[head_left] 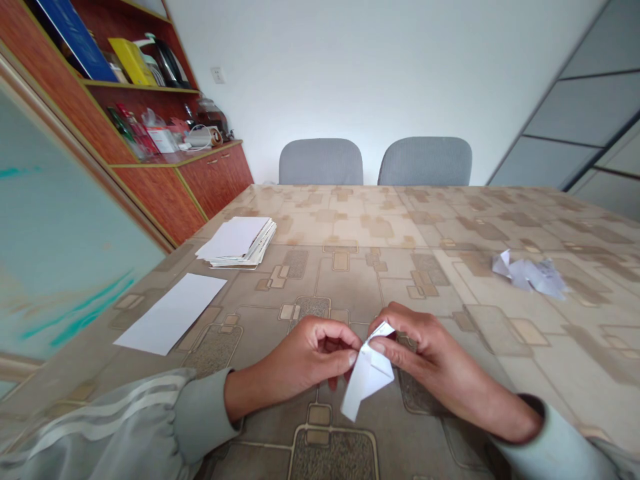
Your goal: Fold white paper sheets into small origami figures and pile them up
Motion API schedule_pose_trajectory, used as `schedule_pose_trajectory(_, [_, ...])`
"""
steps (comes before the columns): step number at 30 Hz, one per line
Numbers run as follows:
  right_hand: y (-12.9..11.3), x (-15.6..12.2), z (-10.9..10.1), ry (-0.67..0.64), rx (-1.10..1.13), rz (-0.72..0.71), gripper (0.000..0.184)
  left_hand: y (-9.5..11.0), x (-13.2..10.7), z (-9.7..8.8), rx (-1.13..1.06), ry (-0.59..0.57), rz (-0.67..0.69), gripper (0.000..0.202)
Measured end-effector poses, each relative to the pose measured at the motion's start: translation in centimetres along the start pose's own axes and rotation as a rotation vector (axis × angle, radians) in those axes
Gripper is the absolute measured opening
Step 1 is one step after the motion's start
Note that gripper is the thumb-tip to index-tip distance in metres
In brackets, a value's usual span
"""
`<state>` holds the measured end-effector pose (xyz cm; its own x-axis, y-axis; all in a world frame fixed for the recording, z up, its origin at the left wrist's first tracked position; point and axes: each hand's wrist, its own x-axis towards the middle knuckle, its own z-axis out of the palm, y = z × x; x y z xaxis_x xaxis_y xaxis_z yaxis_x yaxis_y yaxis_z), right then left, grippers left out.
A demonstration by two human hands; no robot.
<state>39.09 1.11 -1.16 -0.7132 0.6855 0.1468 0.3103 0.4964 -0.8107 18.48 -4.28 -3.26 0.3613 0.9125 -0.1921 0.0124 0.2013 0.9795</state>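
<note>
Above the near part of the table, a folded piece of white paper [373, 373] is held between my two hands. My left hand [313, 357] pinches its left edge with thumb and forefinger; the other fingers curl behind, partly hidden. Gripping its upper right part is my right hand [425, 343], the thumb on the front face and the fingers behind. One narrow flap points down toward me, and a small tip sticks up beside the right thumb. Creases and overlapping layers show on the paper.
A loose white sheet [173, 313] lies at the left, near a stack of paper [237, 241]. Several folded paper pieces [530, 275] lie in a heap at the right. Two grey chairs [320, 162] stand beyond the patterned table [350, 267]; a wooden cabinet [215, 180] is at the left.
</note>
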Motion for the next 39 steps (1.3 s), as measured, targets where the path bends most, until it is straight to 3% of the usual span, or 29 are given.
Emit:
schedule_pose_trajectory(13, [-0.26,-0.07,-0.25,0.008,0.053,-0.027,0.02,-0.17,-0.01,-0.29,-0.17,-0.032,-0.004,0.035])
schedule_pose_trajectory(34, [-0.32,-0.01,-0.3,0.051,0.025,-0.067,0.018,0.2,-0.26,-0.05,-0.038,-0.041,0.007,0.037])
schedule_pose_trajectory(36, [-0.3,0.03,-0.22,0.081,0.014,-0.072,0.016,0.16,-0.18,0.07,0.001,0.01,0.011,0.033])
schedule_pose_trajectory(39, [-0.19,0.03,-0.05,0.157,0.029,-0.054,0.007,0.39,-0.1,0.29,0.205,0.193,0.118,0.021])
